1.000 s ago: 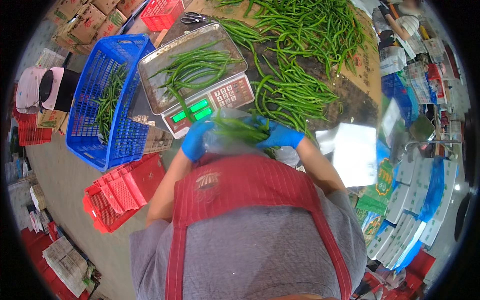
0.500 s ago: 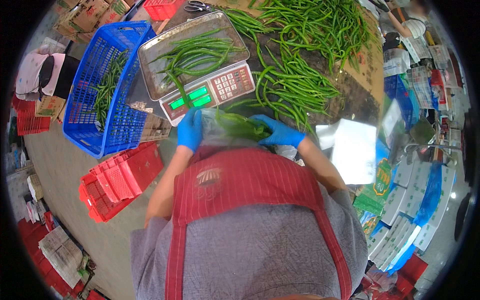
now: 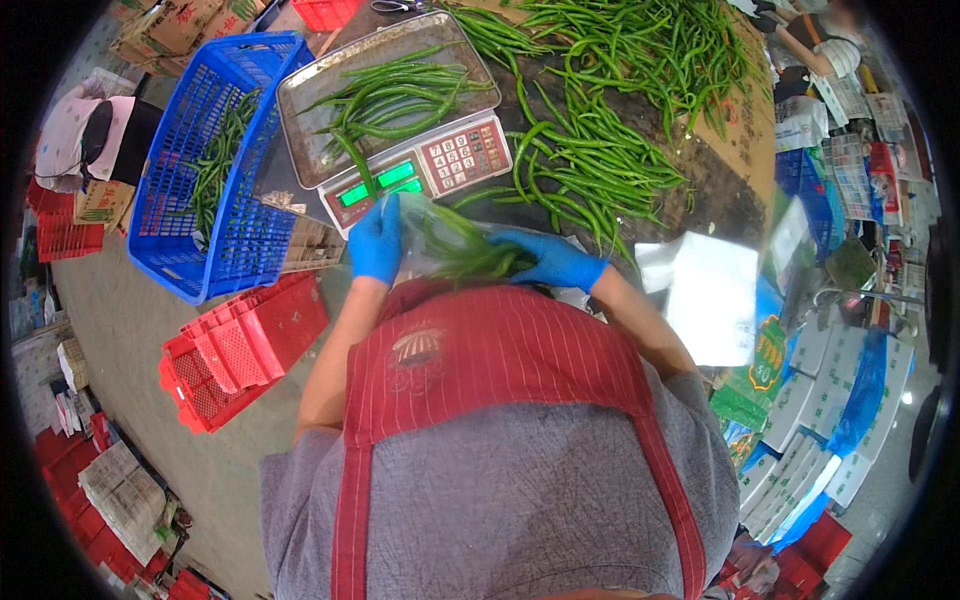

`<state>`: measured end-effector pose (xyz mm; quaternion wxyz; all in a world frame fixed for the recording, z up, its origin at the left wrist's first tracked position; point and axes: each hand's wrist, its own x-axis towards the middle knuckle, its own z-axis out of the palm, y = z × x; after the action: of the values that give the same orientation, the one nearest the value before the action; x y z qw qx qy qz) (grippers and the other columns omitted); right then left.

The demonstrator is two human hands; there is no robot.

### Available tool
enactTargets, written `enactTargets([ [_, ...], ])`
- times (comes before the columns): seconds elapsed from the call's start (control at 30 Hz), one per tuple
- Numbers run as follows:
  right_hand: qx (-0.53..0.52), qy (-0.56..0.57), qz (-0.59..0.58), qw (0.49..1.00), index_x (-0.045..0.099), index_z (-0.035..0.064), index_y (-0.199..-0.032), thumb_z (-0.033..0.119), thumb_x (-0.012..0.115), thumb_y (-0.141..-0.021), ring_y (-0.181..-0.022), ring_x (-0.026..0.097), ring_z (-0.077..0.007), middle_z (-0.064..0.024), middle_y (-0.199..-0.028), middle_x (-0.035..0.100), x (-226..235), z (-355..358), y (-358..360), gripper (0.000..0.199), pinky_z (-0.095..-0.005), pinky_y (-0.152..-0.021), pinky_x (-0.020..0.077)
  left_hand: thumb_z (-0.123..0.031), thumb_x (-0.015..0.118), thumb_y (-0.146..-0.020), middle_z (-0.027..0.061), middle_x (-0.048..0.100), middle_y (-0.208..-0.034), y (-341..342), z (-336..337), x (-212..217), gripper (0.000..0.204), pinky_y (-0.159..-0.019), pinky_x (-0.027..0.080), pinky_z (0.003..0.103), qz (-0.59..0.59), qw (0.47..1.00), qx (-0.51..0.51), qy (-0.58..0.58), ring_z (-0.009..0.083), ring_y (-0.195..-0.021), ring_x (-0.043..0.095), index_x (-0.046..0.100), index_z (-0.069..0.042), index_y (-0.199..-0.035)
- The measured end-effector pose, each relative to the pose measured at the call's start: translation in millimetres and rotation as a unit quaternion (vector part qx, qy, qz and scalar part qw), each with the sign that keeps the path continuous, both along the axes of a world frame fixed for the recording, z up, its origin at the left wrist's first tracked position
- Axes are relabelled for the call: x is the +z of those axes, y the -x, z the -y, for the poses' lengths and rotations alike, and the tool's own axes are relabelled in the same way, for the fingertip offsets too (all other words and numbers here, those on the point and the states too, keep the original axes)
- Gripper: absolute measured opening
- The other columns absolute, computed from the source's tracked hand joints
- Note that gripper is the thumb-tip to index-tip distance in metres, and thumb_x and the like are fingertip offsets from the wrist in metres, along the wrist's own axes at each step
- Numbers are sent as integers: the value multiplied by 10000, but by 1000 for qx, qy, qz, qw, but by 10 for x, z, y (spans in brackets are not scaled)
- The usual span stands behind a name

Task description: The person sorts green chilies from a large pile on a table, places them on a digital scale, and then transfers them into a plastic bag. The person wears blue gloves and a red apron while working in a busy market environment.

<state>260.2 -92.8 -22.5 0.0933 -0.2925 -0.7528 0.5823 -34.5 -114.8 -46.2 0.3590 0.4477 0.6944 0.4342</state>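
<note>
Both my hands wear blue gloves and meet in front of the red apron. My left hand (image 3: 377, 243) is closed on the edge of a clear plastic bag (image 3: 420, 225). A bunch of long green chili peppers (image 3: 468, 252) lies partly inside that bag. My right hand (image 3: 548, 259) grips the bunch near its right end; the fingertips are partly hidden among the peppers. Just beyond my left hand stands a digital scale (image 3: 440, 172) with a lit green display. More green peppers (image 3: 405, 98) rest on its metal pan (image 3: 310, 150), one hanging over the display.
A blue crate (image 3: 165, 255) with some peppers stands left of the scale, above red crates (image 3: 240, 350). Piles of loose peppers (image 3: 600, 160) cover the table's right side. White plastic bags (image 3: 710, 300) lie right of my right hand. Scissors (image 3: 398, 6) are at the far edge.
The pepper bunch has tilted, and its right end has come slightly closer to the apron. My right hand has shifted a little left, and my left hand has turned more upright.
</note>
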Motion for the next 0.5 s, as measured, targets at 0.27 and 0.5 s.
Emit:
enactTargets([
  [0.27,-41,-115,71,990,446,100,-1326,268,661,-824,-1227,455,-330,-186,-1342,452,-202,149,-39,572,-383,-1027,365,-156,548,-916,178,616,-919,75,211,428,220,-745,454,327,-112,988,-62,-83,279,-798,582,642,-42,-1078],
  [0.5,-176,-3,54,983,587,48,-1140,349,559,-879,-1059,533,-361,-218,-1144,554,-239,-12,162,400,-405,-924,424,-103,529,-919,30,619,-975,-61,279,396,320,-754,441,241,321,946,-38,37,108,-864,562,556,-20,-1226],
])
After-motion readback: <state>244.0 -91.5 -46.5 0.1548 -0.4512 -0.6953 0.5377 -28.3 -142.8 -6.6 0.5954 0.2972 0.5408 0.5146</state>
